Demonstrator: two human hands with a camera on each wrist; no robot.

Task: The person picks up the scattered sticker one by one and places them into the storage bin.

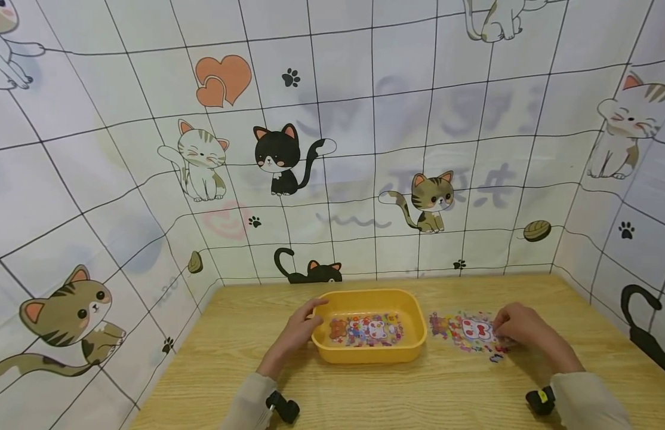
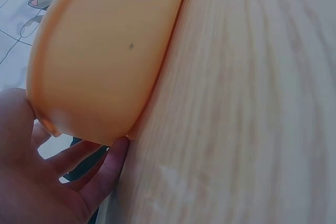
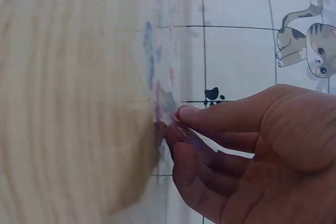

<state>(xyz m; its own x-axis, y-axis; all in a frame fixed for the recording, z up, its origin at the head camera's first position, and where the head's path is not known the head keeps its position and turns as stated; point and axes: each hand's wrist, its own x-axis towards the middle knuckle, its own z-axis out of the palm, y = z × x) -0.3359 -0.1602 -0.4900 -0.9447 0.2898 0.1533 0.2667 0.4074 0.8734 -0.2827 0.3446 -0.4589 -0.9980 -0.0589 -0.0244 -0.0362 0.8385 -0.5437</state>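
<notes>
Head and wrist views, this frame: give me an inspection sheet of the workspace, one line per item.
Surface: wooden table, light grain.
Job's things: yellow tub at centre, a colourful sticker sheet lying inside it; a second sticker sheet flat on the table to its right.
Clutter: small loose sticker bits near the second sheet's front edge.
Grippers: left hand touches the tub's left end, fingers straight against its wall; right hand pinches the clear edge of the sticker sheet between thumb and fingers.
Cables: nothing seen; a black wrist camera mount on each forearm.
Surroundings: cat-print tiled cloth backdrop on three sides.
</notes>
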